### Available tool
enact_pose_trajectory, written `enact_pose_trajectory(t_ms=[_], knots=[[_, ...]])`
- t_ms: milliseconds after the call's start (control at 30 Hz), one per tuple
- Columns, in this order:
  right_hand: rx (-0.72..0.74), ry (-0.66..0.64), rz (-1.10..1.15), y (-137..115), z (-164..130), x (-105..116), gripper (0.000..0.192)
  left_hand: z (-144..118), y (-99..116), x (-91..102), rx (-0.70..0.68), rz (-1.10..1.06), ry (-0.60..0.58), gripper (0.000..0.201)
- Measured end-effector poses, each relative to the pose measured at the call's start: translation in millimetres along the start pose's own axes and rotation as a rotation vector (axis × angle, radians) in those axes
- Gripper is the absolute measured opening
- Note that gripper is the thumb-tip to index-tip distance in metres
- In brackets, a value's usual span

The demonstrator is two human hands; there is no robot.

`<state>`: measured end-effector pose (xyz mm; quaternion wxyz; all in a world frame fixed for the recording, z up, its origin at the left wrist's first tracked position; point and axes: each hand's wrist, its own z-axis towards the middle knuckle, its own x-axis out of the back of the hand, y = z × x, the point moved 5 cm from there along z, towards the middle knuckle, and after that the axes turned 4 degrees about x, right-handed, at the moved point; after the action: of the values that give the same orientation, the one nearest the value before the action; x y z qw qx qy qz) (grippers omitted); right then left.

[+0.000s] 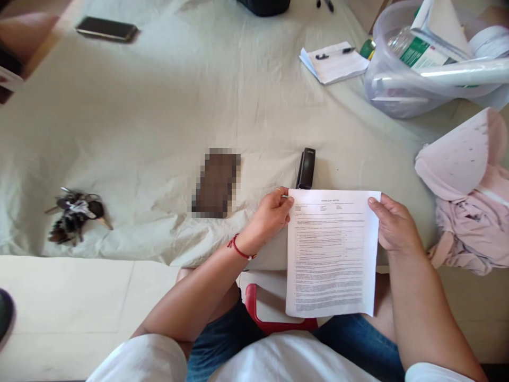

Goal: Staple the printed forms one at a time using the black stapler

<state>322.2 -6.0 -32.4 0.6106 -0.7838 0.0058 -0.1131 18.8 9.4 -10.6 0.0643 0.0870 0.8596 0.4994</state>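
The left hand point(270, 215) and right hand point(393, 223) each pinch an upper corner of a thin white printed sheet point(332, 252), holding it flat and upright over the lap, its top edge at the tabletop's point(159, 132) near rim. A red cord bracelet point(240, 248) circles the left wrist. Just beyond the sheet lies a black, slim stapler point(306, 168). The tabletop is draped in a wrinkled, pale cloth. On it rest a bunch of keys point(75, 215), a dark phone point(106, 28), a notepad with a pen point(334, 61), a clear plastic tub point(421, 69) of papers, and crumpled pink fabric point(473, 212). Pale floor tiles show below.
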Motion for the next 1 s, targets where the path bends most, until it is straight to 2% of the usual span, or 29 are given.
enact_pose_trajectory(t_ms=[33, 200, 300, 500, 667, 800, 1000], knots=[[-0.007, -0.007, 0.007, 1, 0, 0, 0.039, 1, -1, -0.2, -0.005, -0.020, -0.004, 0.010], [-0.068, -0.079, 0.019, 3, 3, -3, 0.045, 3, -10, 0.5, -0.053, -0.042, -0.037, 0.044], [-0.102, -0.092, 0.033, 4, 4, -3, 0.050, 2, -10, 3.0, -0.118, 0.009, -0.012, 0.058], [-0.134, -0.068, 0.064, 5, 3, -4, 0.052, 1, -7, 7.3, -0.142, 0.249, 0.059, 0.034], [-0.119, -0.052, 0.073, 6, 4, -4, 0.049, -1, 0, 9.7, -0.154, 0.359, 0.064, 0.037], [-0.128, -0.048, 0.080, 7, 4, -5, 0.048, -2, 5, 7.1, -0.201, 0.440, 0.005, 0.034], [-0.117, -0.052, 0.068, 4, 4, -5, 0.046, 2, 3, 12.0, -0.086, 0.293, -0.003, 0.029]])
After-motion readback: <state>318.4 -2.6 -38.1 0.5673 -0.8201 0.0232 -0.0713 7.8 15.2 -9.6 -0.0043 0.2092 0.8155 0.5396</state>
